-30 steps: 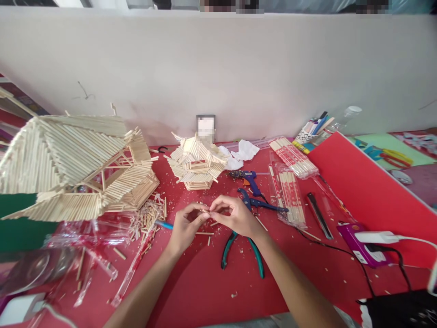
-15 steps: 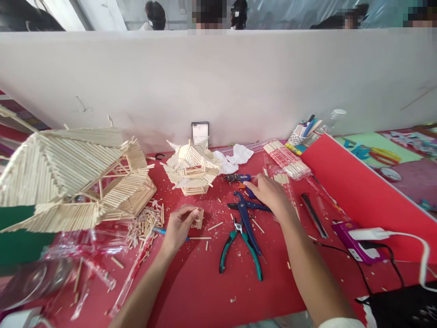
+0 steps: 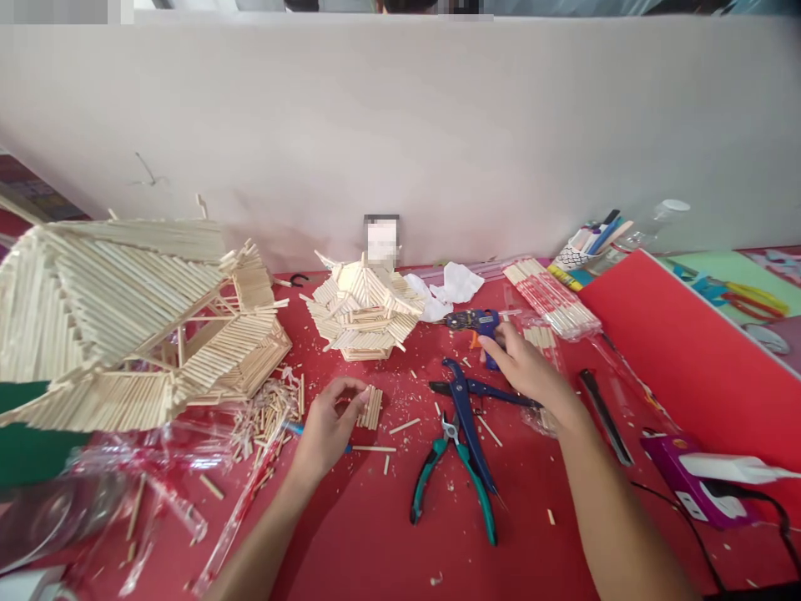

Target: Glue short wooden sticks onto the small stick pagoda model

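My left hand [image 3: 326, 421] rests on the red table [image 3: 375, 534] with its fingers pinched on a small panel of glued wooden sticks [image 3: 371, 407]. My right hand [image 3: 529, 370] reaches to the blue glue gun [image 3: 476, 321] and closes around its handle. Between the hands lie blue-handled cutters [image 3: 466, 409] and teal-handled pliers [image 3: 454, 467]. A small stick pagoda [image 3: 363, 307] stands just behind them.
A large stick-built roof model [image 3: 125, 309] fills the left side, with loose cut sticks [image 3: 266, 409] and clear wrappers [image 3: 156, 467] by it. Packs of chopsticks [image 3: 551, 296] lie at the right, near a raised red board [image 3: 688, 351], a purple power strip [image 3: 688, 488] and a pen cup [image 3: 585, 246].
My hands parted from a shared pinch. The left one set the stick panel down on the table; the right one reached away and took hold of the glue gun.
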{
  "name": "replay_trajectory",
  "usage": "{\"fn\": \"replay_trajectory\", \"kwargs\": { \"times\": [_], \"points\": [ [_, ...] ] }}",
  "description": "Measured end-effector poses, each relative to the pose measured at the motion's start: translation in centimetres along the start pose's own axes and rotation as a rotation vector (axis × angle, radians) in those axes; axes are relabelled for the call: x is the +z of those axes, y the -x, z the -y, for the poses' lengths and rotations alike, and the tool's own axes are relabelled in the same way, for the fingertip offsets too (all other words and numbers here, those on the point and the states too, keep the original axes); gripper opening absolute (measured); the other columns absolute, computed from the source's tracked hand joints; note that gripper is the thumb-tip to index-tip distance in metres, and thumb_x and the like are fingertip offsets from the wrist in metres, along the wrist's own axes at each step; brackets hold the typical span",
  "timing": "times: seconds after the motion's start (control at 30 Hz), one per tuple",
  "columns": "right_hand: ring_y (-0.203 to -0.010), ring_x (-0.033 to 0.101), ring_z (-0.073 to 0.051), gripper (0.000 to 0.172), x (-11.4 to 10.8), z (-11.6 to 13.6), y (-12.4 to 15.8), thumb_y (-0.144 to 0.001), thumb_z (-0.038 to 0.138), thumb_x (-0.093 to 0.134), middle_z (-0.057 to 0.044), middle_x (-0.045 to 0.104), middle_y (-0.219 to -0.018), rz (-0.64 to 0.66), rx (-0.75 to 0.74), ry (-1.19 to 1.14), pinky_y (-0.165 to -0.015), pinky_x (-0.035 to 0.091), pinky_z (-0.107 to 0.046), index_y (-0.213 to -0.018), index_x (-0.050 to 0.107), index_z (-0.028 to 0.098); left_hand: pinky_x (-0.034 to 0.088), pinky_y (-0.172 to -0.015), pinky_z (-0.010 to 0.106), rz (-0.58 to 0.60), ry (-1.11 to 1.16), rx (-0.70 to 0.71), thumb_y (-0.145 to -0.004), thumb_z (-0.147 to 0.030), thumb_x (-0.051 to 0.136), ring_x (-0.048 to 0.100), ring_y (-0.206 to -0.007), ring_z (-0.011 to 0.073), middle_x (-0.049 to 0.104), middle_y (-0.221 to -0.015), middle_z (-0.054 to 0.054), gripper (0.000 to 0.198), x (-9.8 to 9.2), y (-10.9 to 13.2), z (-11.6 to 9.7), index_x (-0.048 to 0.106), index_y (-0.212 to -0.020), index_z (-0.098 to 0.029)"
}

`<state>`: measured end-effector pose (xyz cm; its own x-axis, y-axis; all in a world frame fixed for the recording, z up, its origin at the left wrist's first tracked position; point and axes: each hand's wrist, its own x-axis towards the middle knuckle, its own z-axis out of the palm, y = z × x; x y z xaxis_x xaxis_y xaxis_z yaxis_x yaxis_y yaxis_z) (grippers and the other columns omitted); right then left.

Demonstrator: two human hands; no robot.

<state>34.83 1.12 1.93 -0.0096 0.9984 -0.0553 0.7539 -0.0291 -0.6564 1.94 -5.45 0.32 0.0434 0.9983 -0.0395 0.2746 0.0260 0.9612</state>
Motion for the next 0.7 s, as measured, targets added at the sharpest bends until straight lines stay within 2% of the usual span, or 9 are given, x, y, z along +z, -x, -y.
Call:
{"fn": "replay_trajectory", "kwargs": {
  "times": [0.1,0.17,0.23,0.3,0.4,0.47,0.57,0.7],
  "points": [
    [-0.094,0.07,-0.025,0.028,-0.3,-0.6,1.1,-0.098,0.049,0.048,-0.008,0.073,-0.102,-0.053,-0.128,-0.276,-0.083,0.055,-0.035,-0.109,0.056,0.024,0.05,-0.068,0.027,0.002,-0.09,-0.021,-0.09,-0.042,0.06,0.064,-0.072,0.0166,0.069,-0.08,0.003,0.025,0.1,0.2,-0.4,0.066,-0.088,-0.018],
    [-0.095,0.069,-0.026,0.032,0.0,-0.7,1.8,-0.094,0.051,0.056,-0.008,0.073,-0.103,-0.069,-0.167,-0.379,-0.081,0.056,-0.036,-0.11,0.06,0.024,0.049,-0.069,0.027,0.011,-0.144,-0.031,-0.091,-0.042,0.058,0.064,-0.072,0.0167,0.07,-0.079,0.002,0.025,0.2,0.3,-0.5,0.066,-0.088,-0.018],
    [-0.091,0.069,-0.026,0.032,0.3,-0.6,2.3,-0.089,0.051,0.065,-0.006,0.072,-0.097,-0.029,-0.191,-0.435,-0.077,0.057,-0.035,-0.106,0.063,0.024,0.05,-0.072,0.028,0.018,-0.189,-0.012,-0.092,-0.041,0.058,0.065,-0.075,0.0171,0.072,-0.083,0.003,0.024,0.2,0.4,-0.5,0.068,-0.088,-0.019],
    [-0.085,0.067,-0.023,0.029,0.4,0.0,2.7,-0.086,0.048,0.071,-0.005,0.069,-0.092,0.052,-0.24,-0.443,-0.073,0.056,-0.033,-0.102,0.063,0.025,0.05,-0.075,0.028,0.025,-0.221,0.021,-0.093,-0.04,0.057,0.067,-0.079,0.0175,0.073,-0.087,0.003,0.024,0.2,0.4,-0.4,0.07,-0.089,-0.02],
    [-0.078,0.06,-0.019,0.017,0.3,1.4,3.1,-0.091,0.041,0.066,-0.002,0.061,-0.088,0.203,-0.379,-0.376,-0.069,0.05,-0.029,-0.093,0.062,0.024,0.052,-0.079,0.028,0.024,-0.25,0.047,-0.094,-0.04,0.057,0.069,-0.084,0.018,0.075,-0.092,0.004,0.024,0.1,0.4,-0.3,0.072,-0.093,-0.021],
    [-0.071,0.055,-0.016,0.021,0.3,2.2,3.3,-0.095,0.039,0.06,0.0,0.055,-0.082,0.249,-0.432,-0.354,-0.064,0.045,-0.027,-0.082,0.058,0.023,0.052,-0.079,0.029,0.012,-0.265,0.055,-0.095,-0.039,0.057,0.07,-0.085,0.0181,0.075,-0.093,0.004,0.023,0.1,0.4,-0.2,0.072,-0.094,-0.021],
    [-0.067,0.05,-0.014,0.029,0.7,2.8,3.5,-0.096,0.039,0.06,0.001,0.05,-0.079,0.219,-0.476,-0.318,-0.06,0.04,-0.025,-0.074,0.053,0.021,0.053,-0.08,0.029,0.004,-0.281,0.077,-0.095,-0.037,0.057,0.07,-0.086,0.0181,0.075,-0.094,0.004,0.021,0.1,0.4,0.0,0.071,-0.095,-0.021],
    [-0.075,0.055,-0.016,0.024,1.8,3.2,3.6,-0.095,0.042,0.062,-0.001,0.054,-0.084,0.162,-0.542,-0.267,-0.065,0.042,-0.026,-0.082,0.059,0.022,0.054,-0.079,0.028,-0.013,-0.284,0.117,-0.095,-0.037,0.059,0.07,-0.086,0.0169,0.074,-0.093,0.003,0.019,0.2,0.5,0.4,0.07,-0.093,-0.021]
  ]
}}
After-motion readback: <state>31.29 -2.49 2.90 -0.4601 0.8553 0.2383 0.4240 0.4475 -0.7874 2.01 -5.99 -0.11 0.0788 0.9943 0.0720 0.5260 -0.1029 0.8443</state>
